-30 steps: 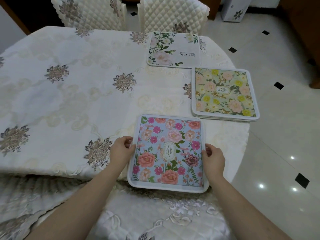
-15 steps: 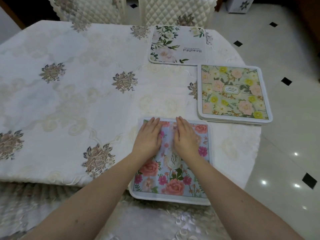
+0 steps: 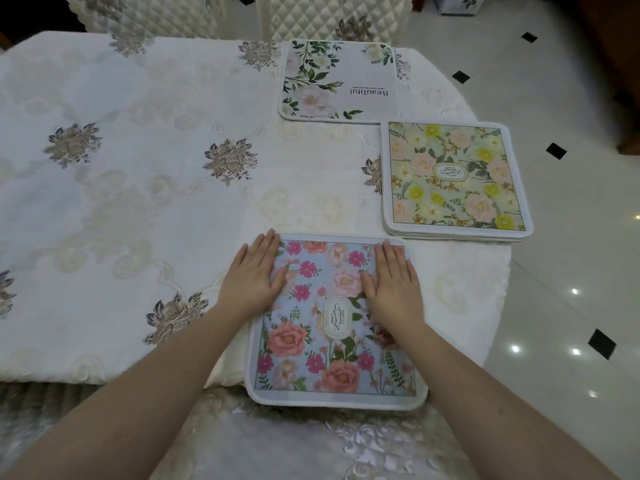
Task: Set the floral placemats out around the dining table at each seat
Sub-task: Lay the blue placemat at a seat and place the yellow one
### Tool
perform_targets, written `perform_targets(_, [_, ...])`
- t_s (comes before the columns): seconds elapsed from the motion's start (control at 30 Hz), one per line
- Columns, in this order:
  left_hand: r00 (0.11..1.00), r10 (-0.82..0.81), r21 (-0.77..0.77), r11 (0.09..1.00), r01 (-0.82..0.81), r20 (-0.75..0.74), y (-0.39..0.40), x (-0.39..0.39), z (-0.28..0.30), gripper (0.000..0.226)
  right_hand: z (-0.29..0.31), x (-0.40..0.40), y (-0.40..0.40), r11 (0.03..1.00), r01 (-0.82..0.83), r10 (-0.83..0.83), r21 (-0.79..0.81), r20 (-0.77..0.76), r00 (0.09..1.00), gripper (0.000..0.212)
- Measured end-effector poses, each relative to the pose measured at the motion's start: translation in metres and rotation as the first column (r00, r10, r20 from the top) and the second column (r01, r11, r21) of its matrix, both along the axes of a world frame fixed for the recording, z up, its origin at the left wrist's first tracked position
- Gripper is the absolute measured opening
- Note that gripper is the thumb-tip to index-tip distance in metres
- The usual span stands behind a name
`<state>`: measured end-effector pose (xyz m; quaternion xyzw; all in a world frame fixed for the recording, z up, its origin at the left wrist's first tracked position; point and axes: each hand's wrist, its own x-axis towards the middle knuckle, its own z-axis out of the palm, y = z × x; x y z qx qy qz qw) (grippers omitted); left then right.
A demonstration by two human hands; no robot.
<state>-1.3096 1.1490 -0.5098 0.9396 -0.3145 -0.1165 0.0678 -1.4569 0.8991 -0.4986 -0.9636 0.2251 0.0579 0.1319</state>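
1. The step in hand looks like smoothing the blue placemat (image 3: 334, 322) flat at the near seat. The left hand (image 3: 254, 277) and the right hand (image 3: 393, 285) both lie palm-down with fingers straight and together, so neither grip closes on anything; they press, they do not hold.
2. The left hand sits on the mat's edge at about 9 o'clock, partly over the desk (image 3: 138, 188) cloth; the right hand rests inside the edge at about 3 o'clock.
3. To do it well, I judge the palms should sweep outward evenly from the centre label, so the mat stays square and does not skid on the slippery-looking cloth.
4. The mat's near edge, at 6 o'clock, appears to overhang the desk rim, above the chair cover below. A push toward 12 o'clock would probably seat it fully on the desk.
5. The yellow placemat (image 3: 453, 178) lies at 2 o'clock from the blue one; layered edges suggest a stack of mats waiting. Its right side sits near the desk's curved rim, so a sideways nudge could tip it toward the tiled floor (image 3: 571, 271).
6. The white placemat (image 3: 337, 81) lies at 12 o'clock, in front of a quilted chair (image 3: 329, 19).
7. Open room lies from 9 to 11 o'clock: broad cloth with only embroidered flowers, presumably where the remaining seats want mats.
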Motion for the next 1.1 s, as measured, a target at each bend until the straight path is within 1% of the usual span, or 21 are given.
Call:
perform_targets(0.07, [1.0, -0.022, 0.044, 0.999, 0.021, 0.016, 0.002, 0.002, 0.002, 0.07, 0.003, -0.014, -0.011, 0.998, 0.063, -0.063, 0.029, -0.003, 0.998, 0.066])
perform_targets(0.13, [1.0, 0.008, 0.058, 0.998, -0.009, 0.01, 0.002, 0.001, 0.005, 0.07, 0.007, -0.024, -0.017, 0.991, 0.125, -0.125, 0.05, -0.008, 0.992, 0.066])
perform_targets(0.23, [0.989, 0.144, -0.03, 0.989, -0.146, -0.039, 0.005, -0.011, 0.013, 0.066, 0.017, -0.028, -0.014, 0.954, 0.273, -0.269, 0.123, -0.045, 0.962, 0.064])
perform_targets(0.27, [0.986, 0.159, -0.075, 0.984, -0.162, -0.046, 0.007, -0.017, 0.016, 0.064, 0.021, -0.029, -0.008, 0.948, 0.282, -0.279, 0.146, -0.039, 0.96, 0.063])
perform_targets(0.33, [0.992, 0.117, -0.143, 0.982, -0.122, -0.044, 0.009, -0.034, 0.024, 0.064, 0.028, -0.031, 0.012, 0.96, 0.205, -0.208, 0.191, -0.001, 0.978, 0.061])
perform_targets(0.4, [0.999, 0.016, -0.183, 0.983, -0.025, -0.049, 0.005, -0.051, 0.032, 0.065, 0.032, -0.032, 0.04, 0.965, 0.093, -0.1, 0.244, 0.018, 0.995, 0.062])
perform_targets(0.47, [0.992, -0.106, -0.165, 0.982, 0.094, -0.065, -0.001, -0.069, 0.037, 0.07, 0.031, -0.033, 0.067, 0.958, -0.018, 0.012, 0.287, 0.024, 1.0, 0.065])
perform_targets(0.53, [0.976, -0.198, -0.122, 0.975, 0.187, -0.091, -0.004, -0.084, 0.037, 0.073, 0.027, -0.035, 0.087, 0.948, -0.12, 0.122, 0.296, 0.013, 0.992, 0.066])
perform_targets(0.63, [0.946, -0.304, -0.025, 0.952, 0.304, -0.108, 0.004, -0.101, 0.029, 0.069, 0.019, -0.046, 0.094, 0.946, -0.229, 0.255, 0.232, -0.089, 0.963, 0.067])
perform_targets(0.7, [0.929, -0.364, 0.025, 0.93, 0.366, -0.059, 0.015, -0.108, 0.023, 0.065, 0.015, -0.056, 0.088, 0.935, -0.319, 0.341, 0.154, -0.148, 0.928, 0.072])
perform_targets(0.77, [0.915, -0.403, 0.039, 0.914, 0.403, -0.015, 0.024, -0.108, 0.021, 0.067, 0.014, -0.064, 0.077, 0.908, -0.402, 0.418, 0.118, -0.198, 0.887, 0.081])
perform_targets(0.83, [0.894, -0.449, 0.064, 0.892, 0.448, -0.005, 0.032, -0.102, 0.019, 0.074, 0.013, -0.068, 0.065, 0.878, -0.466, 0.478, 0.108, -0.254, 0.841, 0.087])
perform_targets(0.93, [0.869, -0.493, 0.115, 0.862, 0.493, -0.033, 0.044, -0.092, 0.02, 0.089, 0.015, -0.076, 0.046, 0.848, -0.517, 0.526, 0.118, -0.311, 0.792, 0.098])
perform_targets(1.03, [0.871, -0.487, 0.154, 0.858, 0.49, -0.059, 0.059, -0.087, 0.021, 0.103, 0.019, -0.086, 0.033, 0.831, -0.546, 0.548, 0.107, -0.329, 0.769, 0.114])
perform_targets(1.1, [0.88, -0.47, 0.182, 0.861, 0.475, -0.071, 0.069, -0.083, 0.019, 0.108, 0.02, -0.094, 0.025, 0.832, -0.547, 0.543, 0.091, -0.336, 0.769, 0.117])
